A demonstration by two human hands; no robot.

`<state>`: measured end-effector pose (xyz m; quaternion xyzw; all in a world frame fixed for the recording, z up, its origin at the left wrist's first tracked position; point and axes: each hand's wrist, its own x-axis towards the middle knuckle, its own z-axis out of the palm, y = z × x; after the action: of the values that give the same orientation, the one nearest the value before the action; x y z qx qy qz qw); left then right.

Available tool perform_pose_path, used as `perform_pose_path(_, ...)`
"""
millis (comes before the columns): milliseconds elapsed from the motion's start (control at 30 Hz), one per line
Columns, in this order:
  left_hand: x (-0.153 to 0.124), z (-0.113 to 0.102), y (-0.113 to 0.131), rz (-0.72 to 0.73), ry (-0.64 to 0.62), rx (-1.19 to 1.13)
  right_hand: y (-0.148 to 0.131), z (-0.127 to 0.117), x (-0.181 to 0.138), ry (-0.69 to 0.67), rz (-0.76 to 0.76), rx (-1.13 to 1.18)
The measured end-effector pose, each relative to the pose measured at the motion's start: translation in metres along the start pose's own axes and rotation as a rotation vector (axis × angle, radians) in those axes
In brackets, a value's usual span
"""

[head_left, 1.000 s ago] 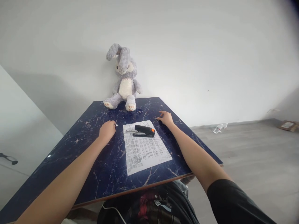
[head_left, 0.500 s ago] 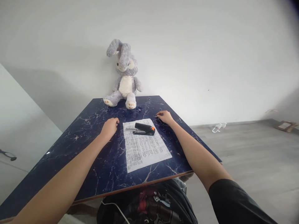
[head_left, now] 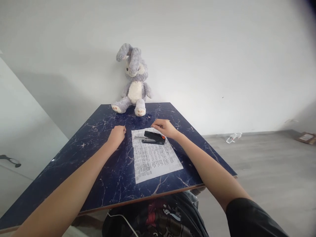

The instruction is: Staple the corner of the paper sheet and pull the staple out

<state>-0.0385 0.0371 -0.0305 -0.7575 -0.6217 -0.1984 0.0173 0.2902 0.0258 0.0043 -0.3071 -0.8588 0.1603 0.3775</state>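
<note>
A printed sheet of paper (head_left: pixel 155 159) lies on the dark blue marble-patterned table (head_left: pixel 103 177). A black stapler (head_left: pixel 153 138) with an orange end rests on the sheet's far end. My right hand (head_left: pixel 165 127) hovers just behind and right of the stapler, its fingers loosely bent and holding nothing. My left hand (head_left: pixel 117 134) rests on the table left of the sheet's far corner, with its fingers curled in. I cannot see what is inside them.
A grey and cream plush rabbit (head_left: pixel 134 84) sits at the table's far edge against the white wall. On the floor to the right lie a plastic bottle (head_left: pixel 232 137) and a cardboard box (head_left: pixel 306 137). A black cloth with a white cable (head_left: pixel 158 217) lies below the near edge.
My right hand has moved left from the table surface to just behind the stapler. My left hand has closed and shifted slightly toward the sheet; the small white bit at its fingertips no longer shows.
</note>
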Motion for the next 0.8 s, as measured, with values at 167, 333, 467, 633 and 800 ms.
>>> perform_pose_path(167, -0.002, -0.006, 0.004, -0.039, 0.036, -0.157, -0.022, 0.015, -0.001, -0.221, -0.095, 0.010)
perform_pose_path(333, -0.004, -0.003, 0.017, -0.229, 0.077, -0.900, -0.017, 0.020, -0.004, -0.334, -0.010, -0.068)
perform_pose_path(467, -0.001, -0.002, 0.022, -0.478, 0.044, -1.497, -0.018, 0.020, -0.003, -0.342, -0.025, -0.052)
perform_pose_path(633, -0.002, -0.009, 0.030, -0.456, 0.015, -1.621, -0.020, 0.019, -0.003, -0.350, -0.008, -0.047)
perform_pose_path(800, -0.010, -0.014, 0.043, -0.332, -0.090, -1.570, -0.019, 0.020, -0.003, -0.354, -0.021, -0.036)
